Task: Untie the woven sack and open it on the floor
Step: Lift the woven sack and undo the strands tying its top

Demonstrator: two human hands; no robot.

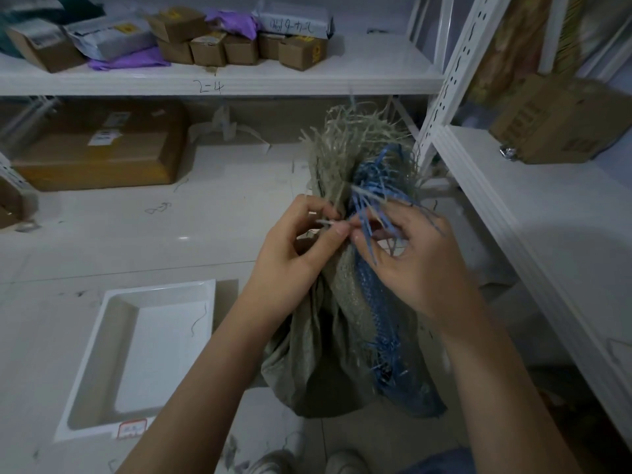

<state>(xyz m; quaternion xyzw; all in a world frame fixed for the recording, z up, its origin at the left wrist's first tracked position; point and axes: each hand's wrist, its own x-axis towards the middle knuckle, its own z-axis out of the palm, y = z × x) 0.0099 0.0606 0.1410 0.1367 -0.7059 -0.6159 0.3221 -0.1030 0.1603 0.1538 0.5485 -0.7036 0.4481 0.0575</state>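
A grey-green woven sack (328,364) with a blue woven stripe stands upright on the tiled floor in front of me. Its neck is bunched tight, and frayed grey and blue strands (355,148) fan out above the tie. My left hand (294,248) pinches a thin pale tie strand at the neck between thumb and forefinger. My right hand (413,258) sits on the other side of the neck, its fingers closed among loose blue strands. The knot itself is hidden behind my fingers.
A white shallow tray (113,340) lies on the floor to the left. White metal shelving (533,213) runs along the right, close to the sack. A shelf behind (219,80) carries several small boxes and parcels, with a large carton (99,148) beneath. My shoes (307,461) show at the bottom.
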